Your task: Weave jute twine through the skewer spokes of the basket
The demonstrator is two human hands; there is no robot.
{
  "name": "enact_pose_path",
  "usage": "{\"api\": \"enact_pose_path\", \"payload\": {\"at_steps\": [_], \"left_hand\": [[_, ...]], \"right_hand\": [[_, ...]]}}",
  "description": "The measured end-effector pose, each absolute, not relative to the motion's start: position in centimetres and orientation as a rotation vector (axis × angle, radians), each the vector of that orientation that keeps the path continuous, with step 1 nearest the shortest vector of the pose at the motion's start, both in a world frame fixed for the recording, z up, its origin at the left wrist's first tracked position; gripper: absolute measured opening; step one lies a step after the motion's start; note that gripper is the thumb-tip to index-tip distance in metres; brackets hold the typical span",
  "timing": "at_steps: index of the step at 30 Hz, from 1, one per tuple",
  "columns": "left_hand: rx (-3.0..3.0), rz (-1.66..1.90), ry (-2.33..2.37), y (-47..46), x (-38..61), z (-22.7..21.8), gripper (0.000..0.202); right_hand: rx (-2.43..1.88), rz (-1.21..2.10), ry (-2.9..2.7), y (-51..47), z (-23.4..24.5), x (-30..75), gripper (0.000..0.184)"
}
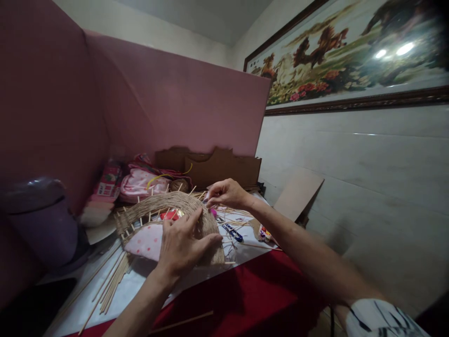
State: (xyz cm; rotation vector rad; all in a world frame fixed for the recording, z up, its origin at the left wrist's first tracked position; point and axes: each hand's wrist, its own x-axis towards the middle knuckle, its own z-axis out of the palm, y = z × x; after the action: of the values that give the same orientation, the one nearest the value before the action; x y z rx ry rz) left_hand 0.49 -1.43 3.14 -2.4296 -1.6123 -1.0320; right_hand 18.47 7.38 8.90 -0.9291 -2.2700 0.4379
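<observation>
An arch-shaped piece wrapped in tan twine (164, 205), with thin wooden sticks poking out of it, lies on the table. My left hand (182, 243) rests flat on its right end with fingers spread. My right hand (226, 193) hovers at the arch's far right top, fingers pinched together on something small I cannot make out, perhaps the twine. A pink dotted cloth (147, 241) lies under the arch.
Loose wooden sticks (112, 281) lie at the left front. A blue-handled tool (233, 232) lies right of the arch. Brown cardboard pieces (220, 168), a pink bag (140, 182) and a purple lidded bin (38, 220) stand behind and left. A red cloth (245, 295) covers the table's front edge.
</observation>
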Motion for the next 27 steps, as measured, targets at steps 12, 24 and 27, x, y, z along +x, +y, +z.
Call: {"api": "enact_pose_path", "payload": {"at_steps": [12, 24, 27], "left_hand": [[-2.494, -1.101, -1.47, -1.6, 0.4, 3.0, 0.07], [-2.556, -1.136, -1.381, -1.6, 0.5, 3.0, 0.073], [-2.571, -1.168, -1.301, -1.8, 0.5, 3.1, 0.073]], "right_hand": [[-0.793, 1.036, -1.923, 8.3, 7.5, 19.4, 0.024], [-0.697, 1.061, -1.772, 7.8, 5.1, 18.9, 0.021], [-0.682, 1.07, -1.739, 7.9, 4.7, 19.1, 0.023]]}}
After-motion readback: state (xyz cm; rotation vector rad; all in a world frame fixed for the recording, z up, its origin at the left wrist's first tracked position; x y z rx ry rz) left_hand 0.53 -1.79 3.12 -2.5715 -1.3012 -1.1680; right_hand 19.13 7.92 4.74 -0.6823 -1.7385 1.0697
